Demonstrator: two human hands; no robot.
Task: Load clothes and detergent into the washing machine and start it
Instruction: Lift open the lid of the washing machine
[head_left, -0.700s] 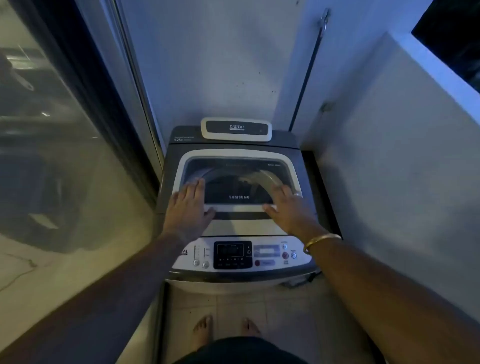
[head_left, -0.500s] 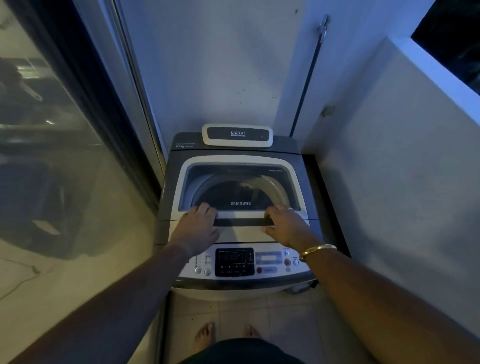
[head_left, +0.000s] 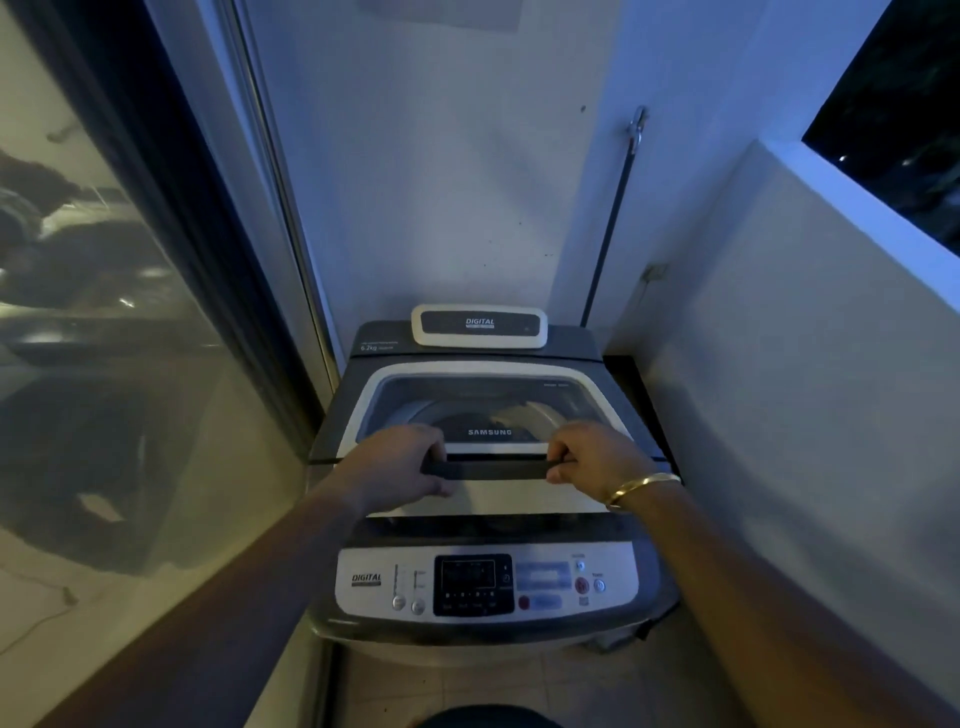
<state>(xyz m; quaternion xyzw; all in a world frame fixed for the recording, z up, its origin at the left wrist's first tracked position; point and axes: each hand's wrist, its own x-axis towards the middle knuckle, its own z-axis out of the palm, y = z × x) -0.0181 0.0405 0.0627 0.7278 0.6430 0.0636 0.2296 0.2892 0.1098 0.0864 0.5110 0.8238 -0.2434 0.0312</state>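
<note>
Head view, the only one we have: we stand square over the grey and white top-loading washing machine (head_left: 571, 340), tucked into a narrow corner between the sliding glass door (head_left: 104, 389) and the white wall (head_left: 779, 364). Both arms reach for the dark bar handle (head_left: 493, 471) on the glass-windowed grey lid (head_left: 519, 496), one hand at each end, which we judge keeps the wide panel level as it lifts.

Now the grasp. Our left grip (head_left: 400, 462) is curled tight around the handle's left end, fingers wrapped over the top. Our right grip (head_left: 597, 457), a gold bangle (head_left: 641, 486) on its wrist, pinches the right end, fingers over and thumb beneath. Neither shows any slack.

A dark gap shows between the lid's front edge and the control panel (head_left: 472, 584), so the lid looks slightly raised. That reads as the opening step, early in the job.

No clothes or detergent are visible. A pale curve shows through the window; we cannot tell what it is.
</note>
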